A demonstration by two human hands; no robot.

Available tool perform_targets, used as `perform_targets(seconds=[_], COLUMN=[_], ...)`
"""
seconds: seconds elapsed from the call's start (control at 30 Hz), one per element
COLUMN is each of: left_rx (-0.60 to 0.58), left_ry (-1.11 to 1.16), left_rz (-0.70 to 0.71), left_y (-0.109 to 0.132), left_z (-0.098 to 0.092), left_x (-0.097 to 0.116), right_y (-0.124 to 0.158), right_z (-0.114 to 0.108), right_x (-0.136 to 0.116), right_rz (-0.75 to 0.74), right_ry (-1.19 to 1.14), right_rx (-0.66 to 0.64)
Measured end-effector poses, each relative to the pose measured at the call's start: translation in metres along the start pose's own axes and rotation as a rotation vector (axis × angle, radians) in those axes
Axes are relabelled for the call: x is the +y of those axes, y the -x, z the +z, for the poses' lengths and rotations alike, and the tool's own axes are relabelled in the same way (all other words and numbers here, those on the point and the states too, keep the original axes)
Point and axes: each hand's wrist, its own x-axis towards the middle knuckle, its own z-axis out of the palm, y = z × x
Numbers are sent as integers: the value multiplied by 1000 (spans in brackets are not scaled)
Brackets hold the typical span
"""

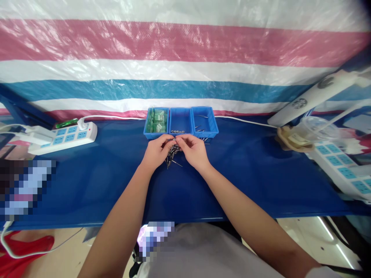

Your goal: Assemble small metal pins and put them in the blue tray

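Note:
My left hand (157, 150) and my right hand (193, 150) meet over a small pile of thin metal pins (172, 157) on the blue table (246, 173). Both hands have their fingers curled in a pinch, fingertips almost touching above the pins. What each pinch holds is too small to make out. Just beyond the hands stand three blue bins: the left bin (156, 122) holds green packets, the middle bin (181, 122) has small metal pieces along its near side, and the right bin (204, 121) holds a few loose pins.
A white power strip (65, 137) lies at the left, another power strip (342, 166) at the right beside a clear plastic cup (319, 131). A white cable (249, 121) runs along the back. A striped plastic sheet (185, 54) hangs behind the table.

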Motion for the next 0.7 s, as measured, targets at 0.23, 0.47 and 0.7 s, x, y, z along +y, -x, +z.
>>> perform_targets(seconds=[0.23,0.47,0.7], left_rx=[-1,32,-7], left_ry=[-4,-4,-2], left_rz=[-21,24,-30], left_y=[0,-1,0], left_z=[0,2,-1], left_x=[2,1,2], right_y=[-1,-1,1], right_z=[-1,-1,0], right_x=[1,0,1], right_rz=[8,15,-13], right_ry=[2,31,6], right_rx=[10,10,7])
